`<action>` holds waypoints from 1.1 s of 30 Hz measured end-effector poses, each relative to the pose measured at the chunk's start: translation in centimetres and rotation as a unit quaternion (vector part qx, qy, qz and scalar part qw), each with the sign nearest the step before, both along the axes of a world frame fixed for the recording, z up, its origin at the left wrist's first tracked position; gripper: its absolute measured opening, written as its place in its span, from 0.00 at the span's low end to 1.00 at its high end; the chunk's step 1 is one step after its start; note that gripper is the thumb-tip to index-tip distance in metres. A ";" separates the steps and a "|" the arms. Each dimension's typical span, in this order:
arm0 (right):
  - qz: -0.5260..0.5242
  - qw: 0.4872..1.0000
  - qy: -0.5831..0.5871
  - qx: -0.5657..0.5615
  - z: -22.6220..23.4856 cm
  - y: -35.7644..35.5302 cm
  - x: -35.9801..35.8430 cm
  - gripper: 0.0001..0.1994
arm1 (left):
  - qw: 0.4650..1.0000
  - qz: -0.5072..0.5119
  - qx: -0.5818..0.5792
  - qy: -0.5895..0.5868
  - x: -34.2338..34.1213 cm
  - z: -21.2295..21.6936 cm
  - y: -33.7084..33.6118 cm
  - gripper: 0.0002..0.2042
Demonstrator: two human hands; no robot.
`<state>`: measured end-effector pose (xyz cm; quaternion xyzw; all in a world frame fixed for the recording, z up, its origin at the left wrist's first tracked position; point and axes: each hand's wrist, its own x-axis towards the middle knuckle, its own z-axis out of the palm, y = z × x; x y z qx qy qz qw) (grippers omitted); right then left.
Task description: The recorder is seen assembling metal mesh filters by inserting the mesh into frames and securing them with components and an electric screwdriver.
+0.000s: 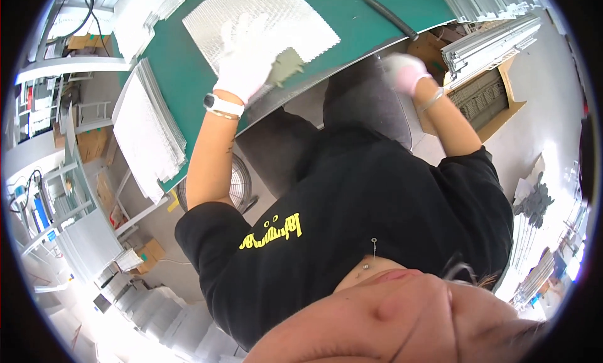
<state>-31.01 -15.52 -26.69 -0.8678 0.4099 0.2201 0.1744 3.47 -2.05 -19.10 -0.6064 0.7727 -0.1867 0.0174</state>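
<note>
The left hand [246, 60], gloved, pinches a grey pad [286, 65] on the mesh sheet [264, 17] at the table [182, 74] edge. The right hand [404, 71] hangs low, fingers curled, seemingly empty. Pressing hard may push the sheet off.

The scene is brightly and evenly lit from overhead, with strong glare that washes out the lower left corner and the right rim, and only soft, faint shadows. Heavy fisheye distortion bends the edge of the green table [188, 74] and the shelving toward a black circular border. The gloved left hand [248, 58] and right hand [405, 71] are blown out to near white and slightly blurred.
</note>
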 end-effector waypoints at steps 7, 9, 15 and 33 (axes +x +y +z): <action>0.103 0.954 0.115 -0.256 -6.0 -3.8 -19.3 0.12 | 0.950 -0.107 0.023 0.292 -9.2 0.8 5.3 0.24; 0.134 0.951 0.072 -0.270 -6.8 -3.7 -20.9 0.09 | 0.921 -0.156 0.072 0.350 -11.3 -1.3 7.1 0.25; 0.149 0.967 -0.167 -0.125 -1.7 1.1 -14.4 0.07 | 0.775 -0.112 0.224 0.580 -13.8 -11.7 10.0 0.18; -0.322 0.332 -0.691 0.556 -1.4 6.6 -5.1 0.23 | 0.207 -0.131 -0.301 0.922 0.2 2.8 18.9 0.18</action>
